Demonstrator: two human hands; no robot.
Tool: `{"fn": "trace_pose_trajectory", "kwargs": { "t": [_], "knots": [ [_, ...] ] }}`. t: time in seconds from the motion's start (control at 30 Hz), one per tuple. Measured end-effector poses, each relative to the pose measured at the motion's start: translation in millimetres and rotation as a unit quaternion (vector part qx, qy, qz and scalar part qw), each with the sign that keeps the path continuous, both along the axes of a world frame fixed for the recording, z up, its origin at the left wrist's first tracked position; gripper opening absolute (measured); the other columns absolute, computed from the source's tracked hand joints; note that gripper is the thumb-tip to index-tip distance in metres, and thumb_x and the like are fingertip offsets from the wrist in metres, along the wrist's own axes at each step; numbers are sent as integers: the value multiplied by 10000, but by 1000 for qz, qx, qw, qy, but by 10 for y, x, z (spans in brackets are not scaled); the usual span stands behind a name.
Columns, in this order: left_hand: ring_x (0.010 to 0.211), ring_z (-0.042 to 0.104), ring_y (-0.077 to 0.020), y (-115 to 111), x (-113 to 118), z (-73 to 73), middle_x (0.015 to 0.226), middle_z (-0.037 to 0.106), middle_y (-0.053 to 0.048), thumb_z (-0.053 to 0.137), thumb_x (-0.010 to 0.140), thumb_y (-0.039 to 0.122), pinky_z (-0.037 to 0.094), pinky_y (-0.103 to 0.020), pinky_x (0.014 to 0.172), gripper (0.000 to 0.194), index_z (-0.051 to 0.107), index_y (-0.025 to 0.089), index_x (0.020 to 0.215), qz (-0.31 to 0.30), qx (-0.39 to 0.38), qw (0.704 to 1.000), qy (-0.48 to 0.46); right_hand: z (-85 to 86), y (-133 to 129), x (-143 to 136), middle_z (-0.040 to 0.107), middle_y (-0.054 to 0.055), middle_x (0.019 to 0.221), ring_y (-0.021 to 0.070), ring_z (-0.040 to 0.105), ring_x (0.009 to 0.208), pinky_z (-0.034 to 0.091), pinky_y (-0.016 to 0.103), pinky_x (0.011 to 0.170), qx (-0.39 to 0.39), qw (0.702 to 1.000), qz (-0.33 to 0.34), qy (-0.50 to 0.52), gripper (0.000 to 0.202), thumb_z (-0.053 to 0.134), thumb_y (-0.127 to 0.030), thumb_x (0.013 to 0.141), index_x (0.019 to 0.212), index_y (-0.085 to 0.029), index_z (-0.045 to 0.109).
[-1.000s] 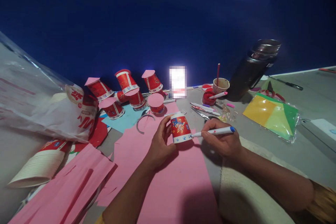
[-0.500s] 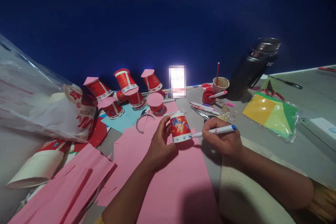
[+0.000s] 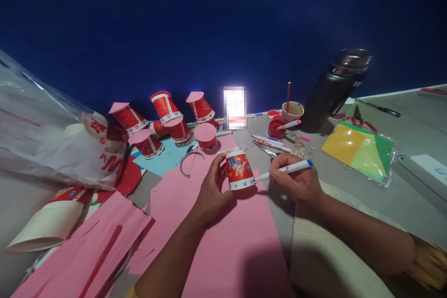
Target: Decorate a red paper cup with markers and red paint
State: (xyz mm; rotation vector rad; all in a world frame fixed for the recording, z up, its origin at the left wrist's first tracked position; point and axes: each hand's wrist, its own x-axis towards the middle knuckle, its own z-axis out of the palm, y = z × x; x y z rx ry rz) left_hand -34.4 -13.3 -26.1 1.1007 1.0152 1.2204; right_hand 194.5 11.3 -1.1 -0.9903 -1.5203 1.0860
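My left hand (image 3: 213, 189) grips a red and white paper cup (image 3: 239, 167), turned bottom up, from its left side. Small blue marks run along the cup's white rim band. In my right hand (image 3: 296, 181) is a white marker (image 3: 284, 169) with a blue end, held like a pen. Its tip meets the right end of the white band, beside the blue marks. Below the cup lies a large pink paper sheet (image 3: 226, 242). The fingertips of my left hand are partly hidden behind the cup.
Several decorated cups with pink paper tops (image 3: 205, 137) stand at the back left. Scissors (image 3: 266, 150), pens and a red pot (image 3: 275, 129) lie beyond my right hand. A dark flask (image 3: 331, 93) stands farther right. Stacked white cups (image 3: 42, 226) and a plastic bag (image 3: 52, 144) are left.
The marker tip stays at the cup's band, and the blue mark beside it looks fuller. The whole view has shifted slightly; both hands keep their hold.
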Motion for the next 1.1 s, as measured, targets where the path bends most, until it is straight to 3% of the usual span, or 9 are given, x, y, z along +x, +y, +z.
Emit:
{"fn": "trace_pose_trajectory", "kwargs": {
  "t": [0.87,1.1],
  "knots": [
    [1528,495,-307,-8,-12,-31,1620,535,-71,662,628,7,515,-396,1182,923,512,298,1491,-8,15,1000,-2,40,13,-27,533,-37,542,128,446,495,347,260,459,1,999,9,-38,201,737,-361,856,743,-213,662],
    [1527,493,-331,-3,-1,-24,1613,540,-99,716,644,39,519,-433,1183,913,506,291,1496,-5,8,1000,-3,-57,33,-16,570,-29,581,133,465,526,370,255,478,15,998,-51,-25,207,740,-367,894,771,-215,671]
  ]
}}
